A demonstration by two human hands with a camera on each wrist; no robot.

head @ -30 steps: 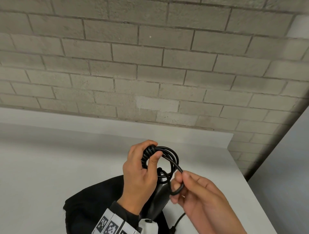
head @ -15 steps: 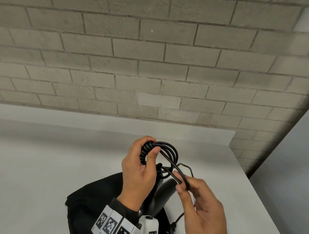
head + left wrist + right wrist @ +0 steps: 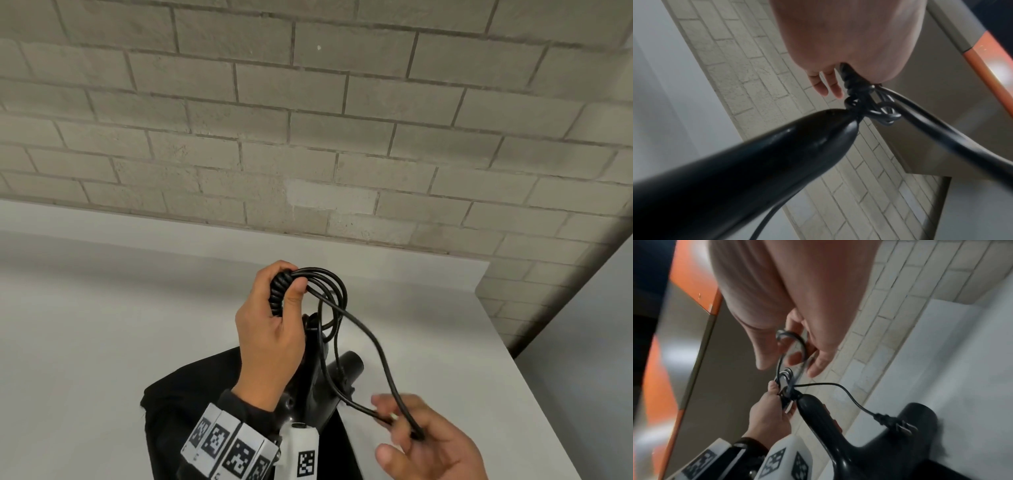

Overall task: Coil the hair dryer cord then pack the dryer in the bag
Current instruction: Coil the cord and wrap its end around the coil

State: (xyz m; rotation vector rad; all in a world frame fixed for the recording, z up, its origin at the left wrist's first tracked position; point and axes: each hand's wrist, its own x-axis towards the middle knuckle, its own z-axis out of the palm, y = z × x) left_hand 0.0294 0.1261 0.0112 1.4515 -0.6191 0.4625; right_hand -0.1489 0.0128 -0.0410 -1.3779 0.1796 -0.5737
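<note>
In the head view my left hand grips the bundled black cord above the table, several loops sticking out to its right. The black hair dryer hangs below that hand, over the black bag. A loose cord strand runs down right to my right hand, whose fingers pinch a bend of it. The plug dangles in front of the dryer body. In the left wrist view the dryer handle leads up to the cord bundle.
The white table meets a grey brick wall at the back. Its right edge drops off just beside my right hand. An orange-edged panel shows behind in the right wrist view.
My right hand has moved down and to the right, drawing a long strand of cord away from the bundle. My left hand keeps its grip on the loops.
</note>
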